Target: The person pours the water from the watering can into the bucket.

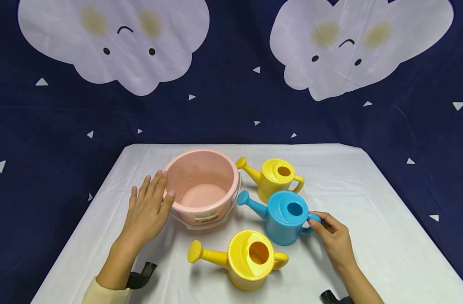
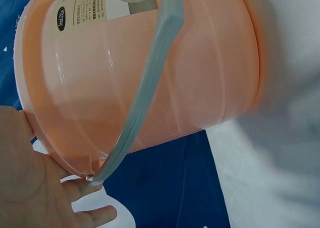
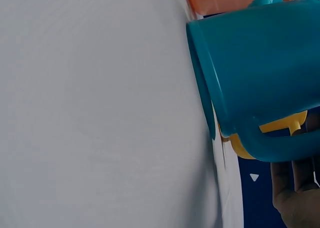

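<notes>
My left hand (image 1: 148, 213) touches the left side of a pink bucket (image 1: 202, 164), its fingers straight along the rim. The left wrist view shows the bucket's grey carrying handle (image 2: 145, 95) hanging across its wall. With my right hand (image 1: 336, 242) I hold the handle of a blue watering can (image 1: 282, 228), thumb and fingers closing round it. Its spout points left toward the bucket. Whether the can's base (image 3: 202, 82) rests on the table or hangs just above it, I cannot tell.
One yellow watering can (image 1: 267, 183) stands behind the blue one, right of the bucket. Another yellow watering can (image 1: 246, 276) stands in front, spout to the left. A white cloth covers the table (image 1: 387, 236). Behind hangs a dark blue backdrop (image 1: 231, 109) with clouds.
</notes>
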A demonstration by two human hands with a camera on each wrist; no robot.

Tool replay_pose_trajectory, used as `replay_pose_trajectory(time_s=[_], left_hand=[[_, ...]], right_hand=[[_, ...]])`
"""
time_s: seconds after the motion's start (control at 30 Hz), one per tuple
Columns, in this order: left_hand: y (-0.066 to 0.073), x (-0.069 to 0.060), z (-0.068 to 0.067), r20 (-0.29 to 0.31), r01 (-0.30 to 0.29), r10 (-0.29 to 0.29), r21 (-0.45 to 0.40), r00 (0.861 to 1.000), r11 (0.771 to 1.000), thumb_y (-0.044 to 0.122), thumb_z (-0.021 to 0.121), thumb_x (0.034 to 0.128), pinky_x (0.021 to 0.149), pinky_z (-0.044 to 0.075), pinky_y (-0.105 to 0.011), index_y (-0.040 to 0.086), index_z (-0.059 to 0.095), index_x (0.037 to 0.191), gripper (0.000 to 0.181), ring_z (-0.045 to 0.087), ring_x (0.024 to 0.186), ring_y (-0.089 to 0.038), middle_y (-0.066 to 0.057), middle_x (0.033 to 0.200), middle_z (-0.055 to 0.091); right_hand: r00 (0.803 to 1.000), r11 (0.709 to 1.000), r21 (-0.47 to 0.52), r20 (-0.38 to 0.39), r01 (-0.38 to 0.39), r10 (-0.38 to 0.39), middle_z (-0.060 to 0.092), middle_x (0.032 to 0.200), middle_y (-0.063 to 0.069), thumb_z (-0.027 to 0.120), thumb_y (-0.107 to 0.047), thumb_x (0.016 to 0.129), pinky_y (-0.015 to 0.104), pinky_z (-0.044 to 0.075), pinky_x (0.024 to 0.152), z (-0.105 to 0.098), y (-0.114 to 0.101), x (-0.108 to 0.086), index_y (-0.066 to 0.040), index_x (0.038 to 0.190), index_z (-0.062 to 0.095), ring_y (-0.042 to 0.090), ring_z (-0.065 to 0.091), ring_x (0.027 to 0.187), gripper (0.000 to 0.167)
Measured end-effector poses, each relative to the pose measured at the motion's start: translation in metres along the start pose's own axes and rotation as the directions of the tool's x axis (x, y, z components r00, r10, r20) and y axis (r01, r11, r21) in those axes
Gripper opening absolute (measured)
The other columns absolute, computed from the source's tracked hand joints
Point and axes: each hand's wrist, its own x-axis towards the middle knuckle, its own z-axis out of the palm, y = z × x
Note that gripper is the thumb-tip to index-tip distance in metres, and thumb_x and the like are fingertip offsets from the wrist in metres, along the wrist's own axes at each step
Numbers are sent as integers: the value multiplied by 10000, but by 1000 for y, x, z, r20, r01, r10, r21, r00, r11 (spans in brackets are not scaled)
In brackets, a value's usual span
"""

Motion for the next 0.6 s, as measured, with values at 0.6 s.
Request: replay_pose_trajectory(time_s=[0.6], left_hand=[[-1,0,1,-9,-6,6,10,1000,1000,481,252,1014,1128,3,-647,140,154,1525,623,100,1461,-399,-125,1586,180]], right_hand=[[999,998,-47,31,-33,35,694,955,-114,611,1,885,134,513,792,-4,1,1,147,1070,604,14,631,910,235]])
